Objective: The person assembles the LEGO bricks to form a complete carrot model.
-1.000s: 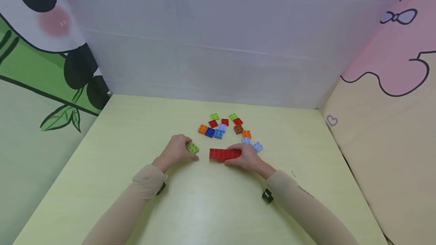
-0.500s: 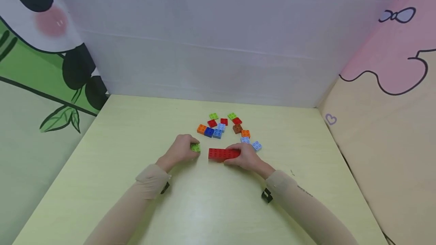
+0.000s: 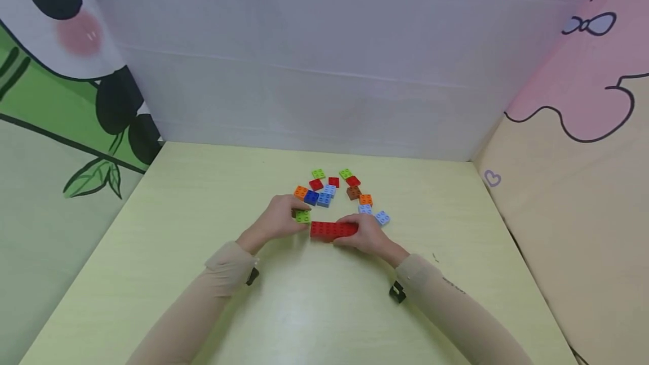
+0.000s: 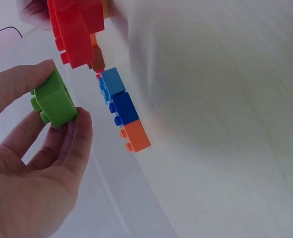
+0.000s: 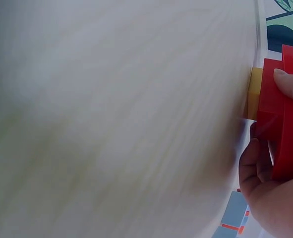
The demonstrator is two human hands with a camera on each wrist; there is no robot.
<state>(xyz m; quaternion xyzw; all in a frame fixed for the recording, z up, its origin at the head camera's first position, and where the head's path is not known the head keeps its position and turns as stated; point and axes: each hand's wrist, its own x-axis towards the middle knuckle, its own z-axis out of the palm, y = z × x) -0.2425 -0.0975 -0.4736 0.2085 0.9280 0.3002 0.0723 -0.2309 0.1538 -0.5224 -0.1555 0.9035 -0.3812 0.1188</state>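
Between thumb and fingers, my left hand pinches a lime-green building brick. The left wrist view shows this green brick off the table, with its studs facing the palm side. Just to its right, my right hand grips the right end of a long red brick. In the right wrist view, another red brick sits under the long one, and a yellow brick is below that. The green and red bricks are close together but apart.
Behind the hands lie several loose bricks: orange, dark blue, light blue, brown, red and green. More light blue ones lie beyond the right hand. A white wall closes the table's far edge.
My left hand has tightened its fingers around the green brick and carried it right, up to the left end of the red brick. The right hand has stayed in place with the red brick.
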